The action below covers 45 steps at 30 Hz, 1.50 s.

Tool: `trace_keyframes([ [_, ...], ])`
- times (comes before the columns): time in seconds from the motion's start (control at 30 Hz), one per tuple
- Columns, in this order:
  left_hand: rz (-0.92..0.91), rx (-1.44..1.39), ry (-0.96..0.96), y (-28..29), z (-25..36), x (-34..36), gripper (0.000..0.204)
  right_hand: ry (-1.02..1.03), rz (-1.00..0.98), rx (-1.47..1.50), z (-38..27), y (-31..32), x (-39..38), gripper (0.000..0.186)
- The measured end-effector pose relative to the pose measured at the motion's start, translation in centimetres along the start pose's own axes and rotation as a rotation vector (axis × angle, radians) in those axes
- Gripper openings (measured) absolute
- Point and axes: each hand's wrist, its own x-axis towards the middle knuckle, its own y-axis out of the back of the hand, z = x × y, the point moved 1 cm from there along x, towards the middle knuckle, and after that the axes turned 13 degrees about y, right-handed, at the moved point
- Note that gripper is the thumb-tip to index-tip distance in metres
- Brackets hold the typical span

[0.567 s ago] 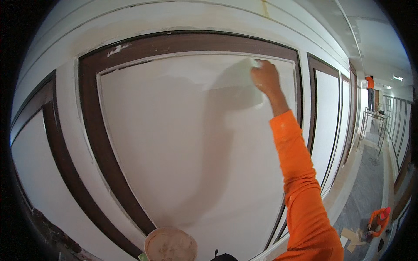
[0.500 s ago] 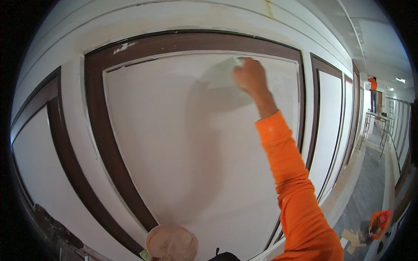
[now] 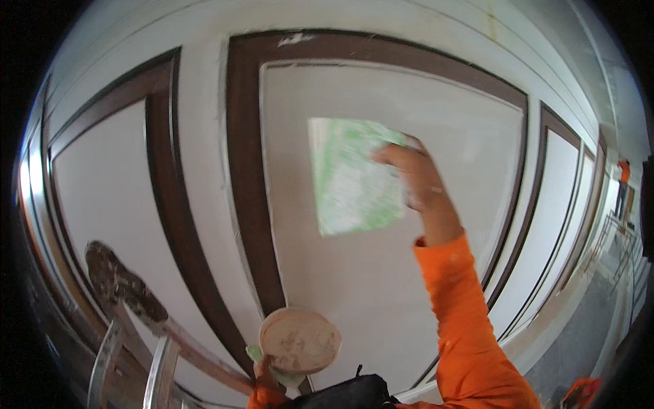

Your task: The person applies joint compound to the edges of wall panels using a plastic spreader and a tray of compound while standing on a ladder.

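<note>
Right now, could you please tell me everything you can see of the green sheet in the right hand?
The green sheet is thin, flat and roughly four-sided, with smeary white patches, perhaps plastic, and slightly blurred. The right hand grips its right side, one digit over the near face. It stands nearly upright before the pale panel; contact is unclear.

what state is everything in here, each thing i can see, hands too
right hand: closed on the sheet's right edge
sheet: flat, green, streaked with white
left hand: partly hidden at the disc's lower left edge; grip unclear
disc: visible face smeared
frame: dark brown, white smear at its top
panel: pale, set inside the frame
right sleeve: down near the wrist, creased
</note>
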Motion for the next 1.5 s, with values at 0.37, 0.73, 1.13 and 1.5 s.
trace_keyframes([
  [0.37, -0.114, -0.612, 0.602, -6.4, 9.5, -4.5, 0.043, -0.259, -0.35, -0.46, 4.5, 1.4, -17.6, 0.033],
  [0.73, -0.024, -0.605, 0.425, -6.6, 10.7, -4.1, 0.039, 0.252, -0.759, -0.914, 11.9, -0.4, -28.3, 0.06],
  [1.13, 0.183, -0.141, 0.196, -5.8, 10.2, -3.0, 0.034, -0.368, -0.877, -0.647, 7.5, 0.4, -17.2, 0.031],
  [1.5, 0.342, -0.096, -0.056, -8.0, 10.1, -1.6, 0.025, -0.363, -1.654, -0.666, 9.2, -9.0, -15.2, 0.021],
])
